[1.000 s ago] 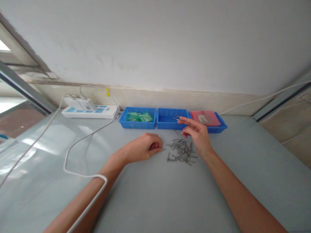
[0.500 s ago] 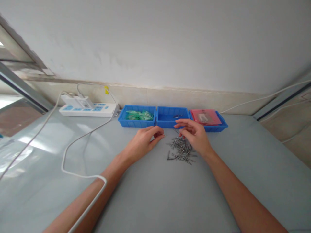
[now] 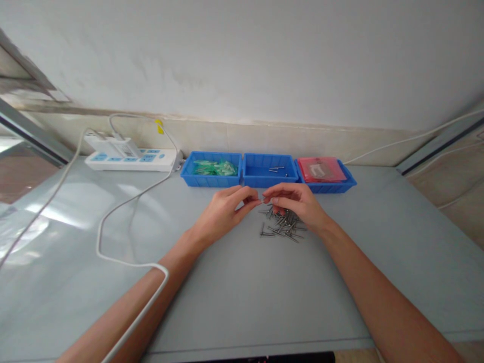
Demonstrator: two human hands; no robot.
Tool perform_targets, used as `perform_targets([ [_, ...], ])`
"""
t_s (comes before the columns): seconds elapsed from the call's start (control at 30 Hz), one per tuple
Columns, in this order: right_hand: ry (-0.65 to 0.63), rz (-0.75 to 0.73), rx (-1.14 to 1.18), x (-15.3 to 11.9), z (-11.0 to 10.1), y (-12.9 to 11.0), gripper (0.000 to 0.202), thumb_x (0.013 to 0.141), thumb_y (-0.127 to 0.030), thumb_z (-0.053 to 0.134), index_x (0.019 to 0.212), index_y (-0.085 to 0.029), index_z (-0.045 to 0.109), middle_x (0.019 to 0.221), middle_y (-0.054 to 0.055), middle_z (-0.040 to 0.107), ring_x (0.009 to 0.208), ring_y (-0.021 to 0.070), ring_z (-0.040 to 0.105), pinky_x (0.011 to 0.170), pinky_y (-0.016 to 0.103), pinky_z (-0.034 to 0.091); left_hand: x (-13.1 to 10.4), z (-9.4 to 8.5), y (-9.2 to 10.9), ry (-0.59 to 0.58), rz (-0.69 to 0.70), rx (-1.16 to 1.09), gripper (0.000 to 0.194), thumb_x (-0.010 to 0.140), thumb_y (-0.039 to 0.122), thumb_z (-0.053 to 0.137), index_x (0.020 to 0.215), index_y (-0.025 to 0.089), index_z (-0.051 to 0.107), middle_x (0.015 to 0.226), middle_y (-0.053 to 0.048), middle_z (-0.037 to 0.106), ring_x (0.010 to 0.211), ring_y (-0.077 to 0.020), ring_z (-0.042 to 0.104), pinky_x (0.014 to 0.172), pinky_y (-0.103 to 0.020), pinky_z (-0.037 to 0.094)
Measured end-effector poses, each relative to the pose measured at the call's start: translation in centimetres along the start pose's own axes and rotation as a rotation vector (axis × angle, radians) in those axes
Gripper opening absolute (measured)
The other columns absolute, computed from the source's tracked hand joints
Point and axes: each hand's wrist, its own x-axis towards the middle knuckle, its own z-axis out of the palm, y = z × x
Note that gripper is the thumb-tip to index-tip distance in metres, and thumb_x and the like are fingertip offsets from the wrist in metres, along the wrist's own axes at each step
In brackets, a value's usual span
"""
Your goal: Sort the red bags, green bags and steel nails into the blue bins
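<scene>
My left hand (image 3: 230, 206) is closed in a pinch, with a tiny pale tip at its fingertips too small to name. Opposite it, the thumb and forefinger of my right hand (image 3: 302, 202) come together, fingertips meeting those of the left. Whatever lies between them is hidden. Below and partly behind the right hand is a loose pile of grey metal screws (image 3: 285, 229) on the grey table (image 3: 242, 297). Just beyond the hands stands a blue bin (image 3: 269, 180) with several screws inside.
Left of it, another blue bin (image 3: 209, 182) holds green-and-clear plastic pieces (image 3: 216, 168). A third bin (image 3: 335, 188) on the right carries a red packet (image 3: 322, 170). A white power strip (image 3: 151, 162) lies at the back left; its white cable (image 3: 99, 237) crosses over my left forearm.
My right hand has moved left from the screw pile until its fingertips meet the left hand's, and its fingers have closed. The view has tipped down slightly.
</scene>
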Motion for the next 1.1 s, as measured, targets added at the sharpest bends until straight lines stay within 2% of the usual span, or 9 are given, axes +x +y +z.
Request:
perform_targets([
  [0.23,-0.004,0.035,0.010,0.0,0.1,-0.2,0.020,0.074,-0.027,0.074,0.092,-0.020,0.078,0.086,0.004,0.077,0.060,0.0121,0.061,0.056,0.026,0.049,0.0,0.2,0.2,0.014,0.022,-0.005,0.014,0.101,0.030,0.060,0.096,0.019,0.065,0.085,0.000,0.072,0.072,-0.0102,0.064,0.071,-0.021,0.050],
  [0.33,0.030,0.015,0.014,0.0,0.1,-0.2,0.017,0.073,-0.025,0.073,0.089,-0.020,0.078,0.083,0.003,0.076,0.060,0.0118,0.060,0.056,0.026,0.049,-0.1,0.2,0.3,-0.008,-0.006,-0.001,0.016,0.100,0.035,0.060,0.101,0.019,0.065,0.088,0.000,0.071,0.076,-0.0111,0.066,0.072,-0.021,0.052],
  [0.43,0.127,-0.045,-0.013,0.1,-0.1,0.0,0.016,0.073,-0.023,0.071,0.087,-0.020,0.078,0.082,0.003,0.077,0.060,0.0122,0.060,0.055,0.026,0.047,0.0,0.1,0.4,-0.023,-0.050,0.036,0.024,0.098,0.041,0.062,0.105,0.019,0.063,0.091,-0.002,0.070,0.080,-0.0134,0.066,0.074,-0.024,0.053],
  [0.53,0.259,-0.103,-0.042,0.3,-0.4,0.2,0.022,0.073,-0.022,0.070,0.093,-0.021,0.078,0.089,0.004,0.078,0.061,0.0128,0.060,0.053,0.026,0.046,0.1,-0.1,0.2,-0.053,-0.059,0.081,0.019,0.100,0.035,0.058,0.101,0.018,0.064,0.088,-0.003,0.068,0.078,-0.0143,0.064,0.074,-0.027,0.053],
  [0.63,0.368,-0.116,-0.071,0.4,-0.7,0.3,0.031,0.074,-0.022,0.069,0.103,-0.022,0.077,0.101,0.006,0.079,0.061,0.0130,0.061,0.052,0.027,0.046,0.0,-0.2,0.0,-0.158,-0.028,0.077,0.015,0.099,0.027,0.055,0.098,0.017,0.067,0.089,-0.005,0.068,0.080,-0.0159,0.066,0.075,-0.027,0.052],
  [0.73,0.432,-0.118,-0.120,0.5,-0.8,0.4,0.035,0.074,-0.022,0.068,0.108,-0.022,0.077,0.109,0.007,0.078,0.060,0.0127,0.060,0.052,0.028,0.047,0.0,-0.2,0.0,-0.270,0.006,0.069,0.016,0.098,0.027,0.057,0.100,0.016,0.069,0.092,-0.006,0.068,0.083,-0.0180,0.067,0.076,-0.029,0.053],
  [0.87,0.449,-0.108,-0.162,0.5,-0.8,0.3,0.042,0.076,-0.023,0.066,0.117,-0.023,0.074,0.120,0.009,0.075,0.060,0.0123,0.062,0.050,0.027,0.047,0.0,0.0,0.2,-0.332,0.020,0.060,0.019,0.098,0.029,0.058,0.103,0.016,0.070,0.094,-0.007,0.068,0.082,-0.0184,0.067,0.075,-0.029,0.053],
  [0.97,0.446,-0.107,-0.159,0.5,-0.7,0.3,0.047,0.076,-0.024,0.067,0.122,-0.024,0.071,0.126,0.010,0.072,0.063,0.0127,0.064,0.049,0.026,0.047,0.0,0.2,0.2,-0.337,0.008,0.085,0.020,0.100,0.027,0.056,0.108,0.016,0.070,0.098,-0.008,0.068,0.087,-0.0197,0.067,0.079,-0.030,0.054],
  [1.1,0.434,-0.115,-0.145,0.5,-0.7,0.4,0.039,0.076,-0.025,0.069,0.115,-0.023,0.073,0.119,0.009,0.075,0.061,0.0119,0.063,0.050,0.026,0.049,-0.1,0.5,-0.3,-0.333,-0.003,0.106,0.019,0.101,0.025,0.055,0.103,0.016,0.071,0.098,-0.008,0.068,0.088,-0.0199,0.067,0.081,-0.030,0.054],
])
